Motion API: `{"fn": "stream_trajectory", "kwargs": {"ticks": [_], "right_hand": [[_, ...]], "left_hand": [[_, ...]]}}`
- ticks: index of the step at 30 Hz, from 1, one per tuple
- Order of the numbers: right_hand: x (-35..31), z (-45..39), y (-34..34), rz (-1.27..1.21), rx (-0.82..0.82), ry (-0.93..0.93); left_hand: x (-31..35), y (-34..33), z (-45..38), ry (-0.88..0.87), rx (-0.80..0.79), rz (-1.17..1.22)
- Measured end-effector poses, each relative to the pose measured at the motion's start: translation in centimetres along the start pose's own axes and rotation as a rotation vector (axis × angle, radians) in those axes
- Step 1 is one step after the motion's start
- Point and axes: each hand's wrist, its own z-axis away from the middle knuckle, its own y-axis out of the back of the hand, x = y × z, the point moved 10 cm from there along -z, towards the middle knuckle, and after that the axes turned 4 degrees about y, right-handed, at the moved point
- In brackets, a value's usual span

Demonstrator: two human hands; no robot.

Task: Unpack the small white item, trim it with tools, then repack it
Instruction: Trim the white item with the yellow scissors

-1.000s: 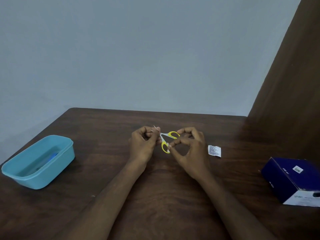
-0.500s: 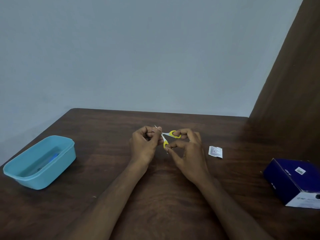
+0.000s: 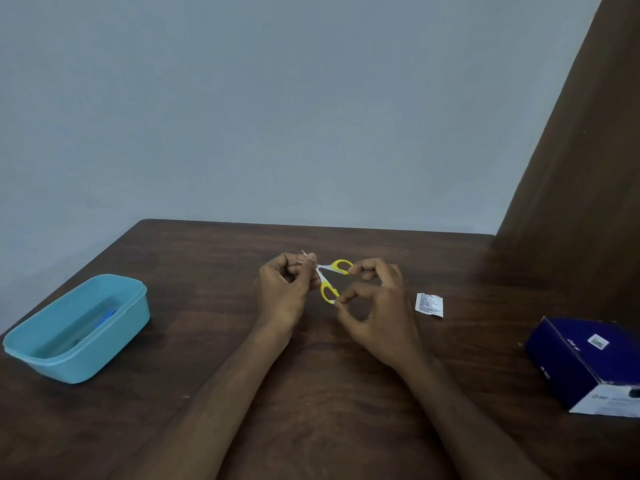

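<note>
Small yellow-handled scissors (image 3: 330, 278) are held above the middle of the dark wooden table (image 3: 311, 393). My right hand (image 3: 374, 306) pinches the two yellow loops, spread apart. My left hand (image 3: 285, 289) is closed around the blade end, where thin metal tips poke out past my thumb; whatever small item it pinches there is hidden by the fingers. A small white printed packet (image 3: 428, 304) lies flat on the table just right of my right hand.
A light blue plastic tub (image 3: 78, 327) with something blue inside stands at the table's left edge. A dark blue box (image 3: 588, 365) with a white end sits at the right edge. A brown wooden panel (image 3: 571, 202) rises at the back right.
The scissor handles closed together half a second ago and are spread apart again now. Both hands stay in the same spot.
</note>
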Motion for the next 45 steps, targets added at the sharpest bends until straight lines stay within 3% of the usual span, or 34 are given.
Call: {"fn": "stream_trajectory", "kwargs": {"ticks": [3,6,9,13,21,26,34,39,45], "right_hand": [[0.2,-0.3,2.5,0.0,0.176,-0.014],[0.3,-0.4,4.3,0.047,0.316,-0.044],[-0.5,-0.6,3.5,0.116,0.252,0.033],[-0.6,-0.6,2.5,0.242,0.149,0.061],[-0.8,0.1,6.0,0.295,0.383,0.02],[1.3,-0.3,3.0,0.274,0.169,-0.072],[1.7,-0.3,2.5,0.165,0.133,-0.101],[2.0,-0.2,2.9,0.307,0.083,-0.129],[2.1,-0.4,4.3,0.358,0.239,-0.098]], "left_hand": [[0.2,-0.7,0.3,0.021,-0.064,0.042],[0.6,-2.9,1.5,0.019,-0.232,0.028],[0.8,-4.0,2.3,0.001,-0.305,0.016],[0.9,-3.7,2.1,0.0,-0.283,0.022],[0.5,-2.7,1.3,0.021,-0.193,0.035],[0.5,-2.9,1.3,0.004,-0.205,0.031],[0.5,-2.8,1.0,-0.025,-0.186,-0.04],[1.0,-1.9,0.8,-0.078,-0.117,-0.098],[1.0,-1.6,0.7,-0.079,-0.1,-0.136]]}}
